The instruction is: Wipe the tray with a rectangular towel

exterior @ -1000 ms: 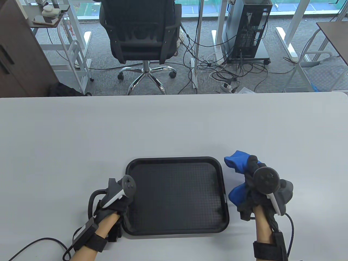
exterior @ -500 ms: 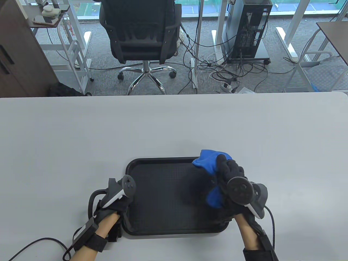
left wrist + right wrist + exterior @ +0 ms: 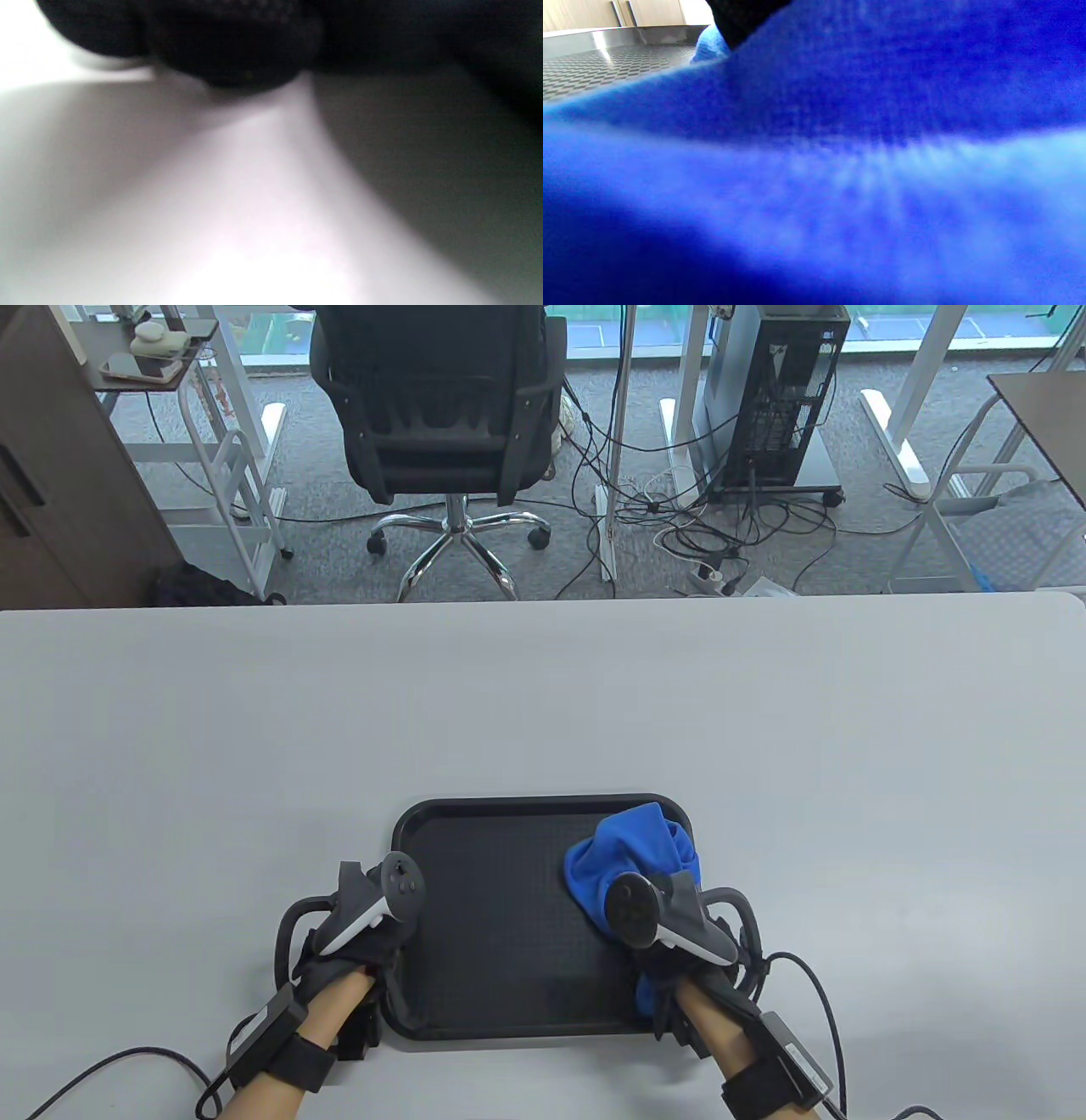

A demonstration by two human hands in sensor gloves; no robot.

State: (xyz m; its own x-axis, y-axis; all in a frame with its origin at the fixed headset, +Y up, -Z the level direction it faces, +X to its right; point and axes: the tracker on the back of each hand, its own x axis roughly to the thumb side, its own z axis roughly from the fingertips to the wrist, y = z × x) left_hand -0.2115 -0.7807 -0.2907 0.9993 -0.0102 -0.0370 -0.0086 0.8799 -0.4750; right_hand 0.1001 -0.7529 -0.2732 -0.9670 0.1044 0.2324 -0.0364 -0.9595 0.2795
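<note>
Table view: grey table (image 3: 543,695), black tray (image 3: 501,899) at its near edge. Blue towel (image 3: 632,848), off to the tray's right a second ago, now lies bunched on the tray's right half under the right hand (image 3: 679,950), which presses it; wiping can begin. Left hand (image 3: 356,929) stays at the tray's left rim; grip unclear.

From the table view we see even daylight on the table (image 3: 543,695), sharp focus, and slight bowing at the edges. In the left wrist view we see blur and heavy shadow. The towel (image 3: 840,169) fills the right wrist view, defocused.
</note>
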